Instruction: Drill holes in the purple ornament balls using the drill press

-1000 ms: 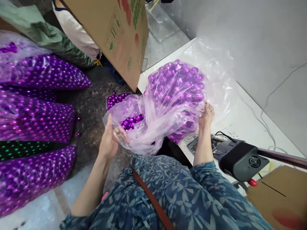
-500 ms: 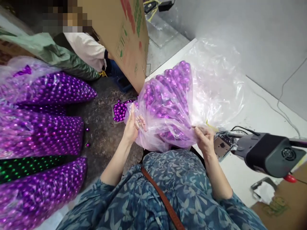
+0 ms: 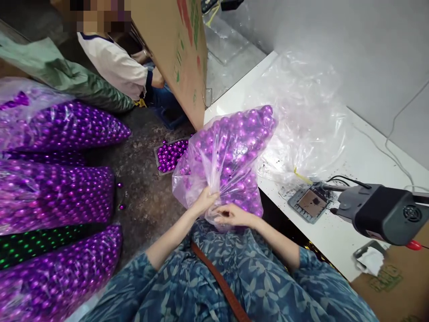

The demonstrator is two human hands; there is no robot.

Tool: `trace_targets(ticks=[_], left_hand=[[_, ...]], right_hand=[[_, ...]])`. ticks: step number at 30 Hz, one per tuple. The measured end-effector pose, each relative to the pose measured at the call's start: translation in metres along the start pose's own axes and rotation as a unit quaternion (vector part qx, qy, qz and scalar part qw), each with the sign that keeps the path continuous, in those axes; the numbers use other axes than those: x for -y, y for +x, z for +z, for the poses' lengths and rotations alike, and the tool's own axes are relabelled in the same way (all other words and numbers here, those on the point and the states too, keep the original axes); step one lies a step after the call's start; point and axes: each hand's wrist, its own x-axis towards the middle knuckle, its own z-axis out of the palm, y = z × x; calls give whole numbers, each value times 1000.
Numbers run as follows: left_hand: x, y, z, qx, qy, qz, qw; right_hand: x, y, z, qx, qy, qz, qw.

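Observation:
A clear plastic bag [image 3: 234,143] full of shiny purple balls rests partly on the white table's edge, close against my body. My left hand [image 3: 205,200] is closed around its gathered neck, and creases fan out from there over the balls. Just below and to the right, my right hand [image 3: 234,215] has its fingers curled and pinched on the loose mouth of the same bag. Some of the bag's end is hidden behind my fingers.
Large bags of purple balls [image 3: 56,192] fill the left side. A tray of purple balls [image 3: 170,155] sits on the floor. A person in a white shirt [image 3: 114,67] is behind a tall carton [image 3: 174,49]. Right are empty plastic bags [image 3: 301,116] and a grey-black device [image 3: 378,212].
My hands were apart, holding the bag's spread mouth at both sides. Now they are together at its front, with the plastic bunched between them. The bag sits more tightly gathered.

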Motion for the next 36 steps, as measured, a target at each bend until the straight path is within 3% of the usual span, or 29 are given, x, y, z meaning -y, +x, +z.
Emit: trace_targets(ticks=[3,6,9,12,15,18,23,25,30,33,35,36], left_hand=[[10,-20,-14,14,8,-4,1000],[15,-37,-12,28,21,-15,999],[15,-43,0,45,36,-15,998],[13,-44,7,35,49,-14,998],[15,-50,3,30,51,-24,998],[21,-64,-13,29,27,-28,999],[28,-97,-59,45,-62,-52,996],[29,-107,-79,20,-148,-69,986],[32,-106,-123,-170,-369,-84,910],[31,-96,-141,-266,-459,-95,843],[30,-92,-150,-260,-491,-116,823],[30,-91,-153,-233,-487,-139,830]], right_hand=[[36,3,-74,-212,-14,-40,976],[77,35,-159,-428,-9,-101,898],[102,85,-210,-510,-13,-124,851],[106,118,-222,-537,-20,-137,832],[102,116,-215,-543,-21,-160,824],[99,91,-201,-524,-13,-181,832],[89,29,-157,-414,6,-165,895],[84,1,-135,-346,12,-154,925],[89,-52,-76,-98,22,-151,983],[97,-58,-37,75,38,-123,989],[101,-55,-12,174,65,-104,977],[104,-53,-1,215,80,-95,969]])
